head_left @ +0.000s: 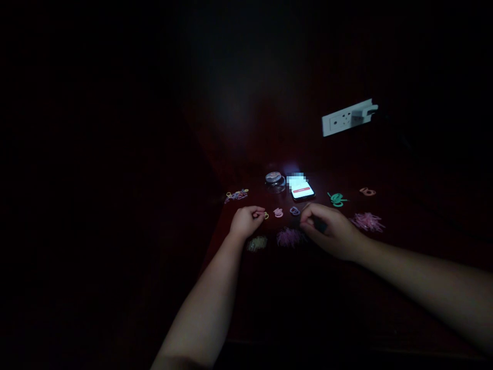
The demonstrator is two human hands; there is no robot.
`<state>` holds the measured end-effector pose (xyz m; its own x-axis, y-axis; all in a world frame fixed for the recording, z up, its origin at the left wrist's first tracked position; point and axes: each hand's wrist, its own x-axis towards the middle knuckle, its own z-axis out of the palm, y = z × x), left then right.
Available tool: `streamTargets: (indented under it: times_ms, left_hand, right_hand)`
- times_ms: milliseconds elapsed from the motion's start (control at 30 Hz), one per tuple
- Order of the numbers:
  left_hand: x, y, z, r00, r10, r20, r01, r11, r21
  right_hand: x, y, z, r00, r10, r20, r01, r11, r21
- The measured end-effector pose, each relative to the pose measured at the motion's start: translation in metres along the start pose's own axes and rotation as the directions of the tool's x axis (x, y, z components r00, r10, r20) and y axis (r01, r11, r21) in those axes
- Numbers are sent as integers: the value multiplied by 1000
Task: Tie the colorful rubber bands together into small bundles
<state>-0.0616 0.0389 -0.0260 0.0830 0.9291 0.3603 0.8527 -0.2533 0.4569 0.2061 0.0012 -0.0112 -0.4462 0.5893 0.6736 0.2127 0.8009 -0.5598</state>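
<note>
My left hand (245, 222) is closed in a pinch over the dark red table, its fingertips right at a small yellow band (266, 216). Whether that band is in the fingers or lies beside them, I cannot tell. Curled with thumb and fingertips together, my right hand (329, 231) is just right of a few purple bands (295, 211); what it holds, if anything, is hidden. Between the hands lie pink bands (278, 212). Nearer to me are a pale yellow heap (257, 243) and a purple-pink heap (289, 237) of thin bands.
A lit phone (302, 192) lies behind the hands, with a clear lidded jar (275, 181) to its left. Mixed bands (236, 196) lie far left; green bands (337, 199), orange bands (367, 191) and a pink heap (368, 222) lie right. A white socket strip (346, 118) is behind.
</note>
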Motion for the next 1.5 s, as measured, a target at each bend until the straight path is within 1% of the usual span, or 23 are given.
streamTargets:
  times_ms: [300,433,567,767,1033,1233,1500]
  left_hand:
    - [2,-4,4,998,54,20,-55,998,31]
    - [3,-6,6,997,83,1,-83,995,47]
    - [3,-3,4,992,124,-21,-122,990,74]
    - [2,3,2,985,175,-6,-173,980,96]
    - [2,1,3,978,210,-12,-207,970,128]
    - [2,-2,5,981,183,59,-189,975,120]
    - [2,-4,5,990,131,58,-137,985,109]
  right_hand:
    - [-1,0,1,999,31,14,-31,1000,-5]
    - [0,1,1,1000,27,9,-27,1000,-7]
    - [-1,1,1,1000,19,8,-19,1000,-12]
    - [-1,1,2,1000,17,-2,-17,1000,-10]
    - [-1,1,2,1000,24,-1,-24,1000,-6]
    - [0,1,2,1000,22,4,-22,1000,-11]
    - [-2,3,1,999,28,18,-28,1000,-7]
